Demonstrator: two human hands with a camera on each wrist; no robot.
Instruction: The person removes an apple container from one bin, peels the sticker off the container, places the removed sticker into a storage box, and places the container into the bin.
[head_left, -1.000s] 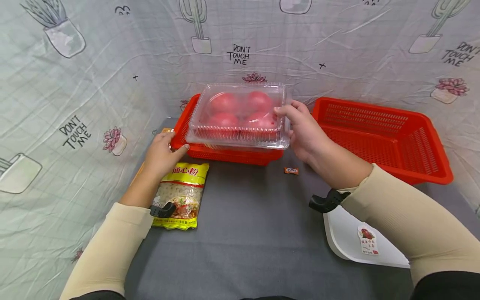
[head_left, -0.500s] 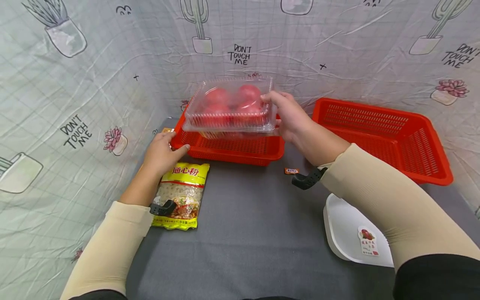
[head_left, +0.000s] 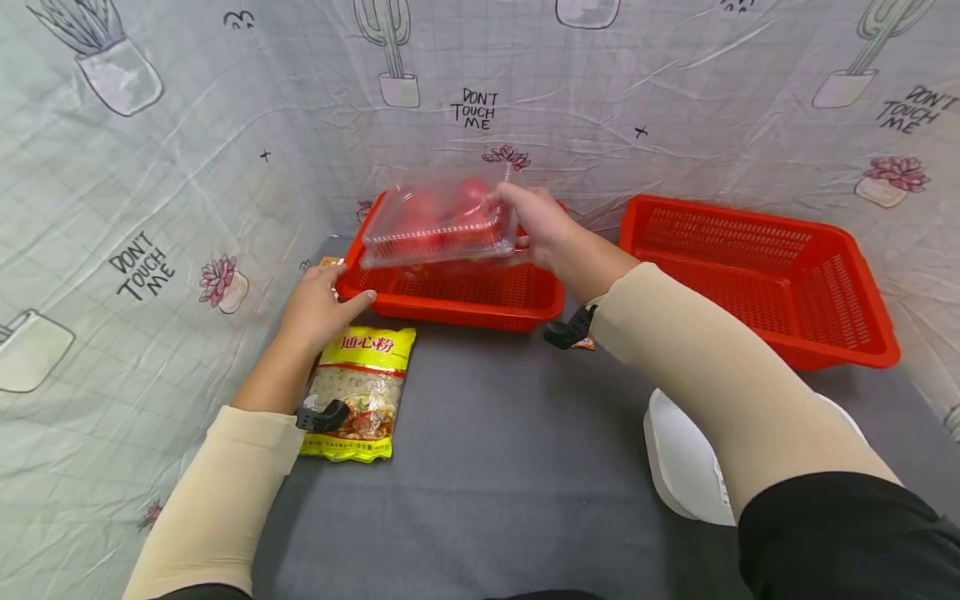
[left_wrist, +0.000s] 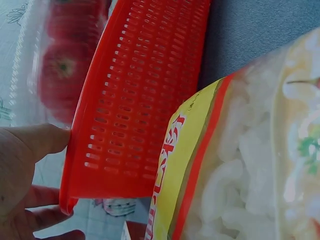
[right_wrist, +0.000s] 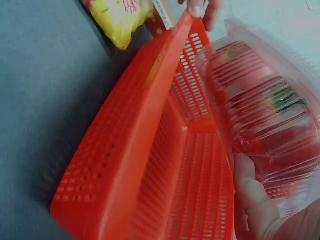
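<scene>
My right hand (head_left: 540, 225) grips the right end of a clear plastic box (head_left: 438, 242) of tomatoes, thumb on top and fingers underneath. The box is tilted over the rear of the left red basket (head_left: 465, 317), its right end higher. In the right wrist view the tomatoes (right_wrist: 250, 80) show through the ribbed plastic. My left hand (head_left: 318, 304) pinches the basket's left front corner, with the thumb inside the rim (left_wrist: 82, 107) and the fingers outside. Just in front of that hand lies a yellow bag of macaroni (head_left: 360, 396), flat on the table.
A second red basket (head_left: 757, 283) stands to the right. At the front right is a white tray (head_left: 686, 467), partly covered by my right sleeve. A small orange wrapped candy (head_left: 585, 342) peeks out behind the right wrist strap. A printed curtain (head_left: 555, 125) closes off the back.
My right hand has carried the tomato box left and lower over the basket, tilting it down to the left. My left hand has stayed on the basket corner.
</scene>
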